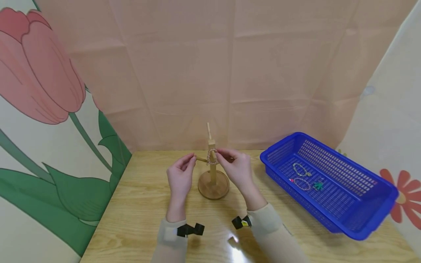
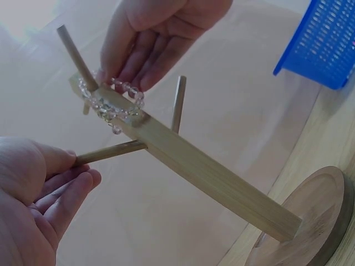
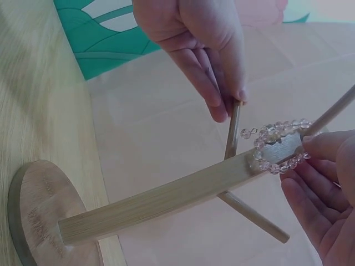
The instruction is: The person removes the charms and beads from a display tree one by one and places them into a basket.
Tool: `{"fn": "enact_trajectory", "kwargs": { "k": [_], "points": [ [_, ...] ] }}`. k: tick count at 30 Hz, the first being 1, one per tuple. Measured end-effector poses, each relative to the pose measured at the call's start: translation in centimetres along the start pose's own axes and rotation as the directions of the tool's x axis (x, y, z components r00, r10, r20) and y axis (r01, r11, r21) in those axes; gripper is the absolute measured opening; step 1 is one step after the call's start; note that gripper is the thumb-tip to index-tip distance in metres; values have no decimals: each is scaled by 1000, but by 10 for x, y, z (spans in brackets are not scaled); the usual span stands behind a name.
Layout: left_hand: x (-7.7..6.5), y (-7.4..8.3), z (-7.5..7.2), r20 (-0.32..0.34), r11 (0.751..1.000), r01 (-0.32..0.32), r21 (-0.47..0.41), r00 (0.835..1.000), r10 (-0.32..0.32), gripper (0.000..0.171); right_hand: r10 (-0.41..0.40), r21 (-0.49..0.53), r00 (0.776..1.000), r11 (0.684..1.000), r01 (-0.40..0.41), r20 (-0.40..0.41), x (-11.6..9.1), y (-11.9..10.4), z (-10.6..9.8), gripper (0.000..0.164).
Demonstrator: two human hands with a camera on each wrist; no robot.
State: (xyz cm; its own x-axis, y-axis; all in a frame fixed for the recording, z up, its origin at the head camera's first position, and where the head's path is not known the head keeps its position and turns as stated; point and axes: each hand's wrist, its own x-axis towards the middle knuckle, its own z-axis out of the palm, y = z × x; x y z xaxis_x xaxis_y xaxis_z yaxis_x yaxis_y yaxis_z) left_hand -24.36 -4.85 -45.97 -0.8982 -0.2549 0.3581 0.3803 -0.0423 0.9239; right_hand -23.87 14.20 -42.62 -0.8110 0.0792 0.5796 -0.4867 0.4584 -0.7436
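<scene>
A wooden stand (image 1: pixel 213 177) with a square post, several round pegs and a round base (image 1: pixel 205 189) stands upright on the table. My left hand (image 1: pixel 180 175) pinches the end of one side peg (image 2: pixel 113 152) between thumb and fingertips. Higher on the post, a bracelet of clear pinkish beads (image 3: pixel 273 167) lies against the wood, its loop around the foot of another peg (image 2: pixel 76 55). With thumb and fingertips, my right hand (image 1: pixel 237 170) pinches the bracelet's edge beside that peg. A small bead end (image 3: pixel 246 133) dangles from the loop.
To the right, a blue plastic basket (image 1: pixel 302 199) holds two bracelets (image 1: pixel 302 184) and a small green piece (image 1: pixel 318 186). Behind the wooden table (image 1: pixel 144 219) hangs a creased pinkish cloth (image 1: pixel 184 73). A tulip-printed wall covering (image 1: pixel 42 69) borders the left side.
</scene>
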Motion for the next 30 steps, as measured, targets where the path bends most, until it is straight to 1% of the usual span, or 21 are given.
{"fn": "enact_trajectory", "kwargs": {
  "k": [7,15,21,25,30],
  "points": [
    [1,0,0,-5,1000,-6,10,1000,6,18,-10,5,1000,1000,10,-11,0,-2,0,13],
    [2,0,-3,22,999,-36,20,999,35,15,-39,33,999,999,40,-27,-1,-6,-2,13],
    [3,0,-3,19,999,-41,28,999,41,16,-53,62,998,997,55,-30,-2,-5,-3,12],
    [3,0,-3,23,999,-39,31,999,39,16,-39,117,999,992,41,-18,-4,-7,-5,12],
    [1,-2,-3,31,999,-35,28,999,34,15,6,178,1000,984,-7,8,-12,-14,-10,13]
  ]
}}
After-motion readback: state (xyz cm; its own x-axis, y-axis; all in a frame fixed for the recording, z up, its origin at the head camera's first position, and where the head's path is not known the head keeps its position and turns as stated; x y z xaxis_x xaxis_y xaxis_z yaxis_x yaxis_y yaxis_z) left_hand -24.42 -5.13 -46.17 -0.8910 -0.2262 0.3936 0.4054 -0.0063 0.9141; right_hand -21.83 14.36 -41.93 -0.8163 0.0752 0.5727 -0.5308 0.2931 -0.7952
